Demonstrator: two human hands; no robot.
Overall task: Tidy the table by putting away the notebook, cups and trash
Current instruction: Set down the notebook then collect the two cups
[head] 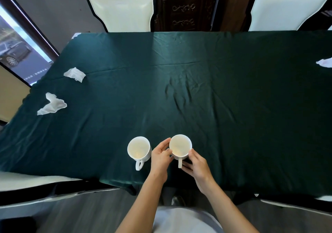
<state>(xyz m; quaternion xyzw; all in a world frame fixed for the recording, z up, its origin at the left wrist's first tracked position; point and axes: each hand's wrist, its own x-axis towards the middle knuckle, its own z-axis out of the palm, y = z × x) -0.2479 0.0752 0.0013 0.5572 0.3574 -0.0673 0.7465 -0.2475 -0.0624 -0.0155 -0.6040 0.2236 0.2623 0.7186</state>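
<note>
Two white cups stand near the front edge of the table with the dark green cloth point(197, 92). The left cup point(138, 149) stands alone, its handle pointing toward me. Both hands hold the right cup point(180, 145): my left hand point(160, 158) presses its left side and my right hand point(196, 164) wraps its right side beside the handle. Crumpled white tissues lie at the table's left, one farther back point(75, 74) and one nearer point(52, 105), and another tissue point(324, 63) lies at the right edge. No notebook is in view.
Two cream chairs with dark frames stand behind the table, one at the left point(124, 11) and one at the right point(287, 9). More chairs flank me at the near left point(36, 182) and near right point(296, 204). A dark carved cabinet point(183, 6) stands behind.
</note>
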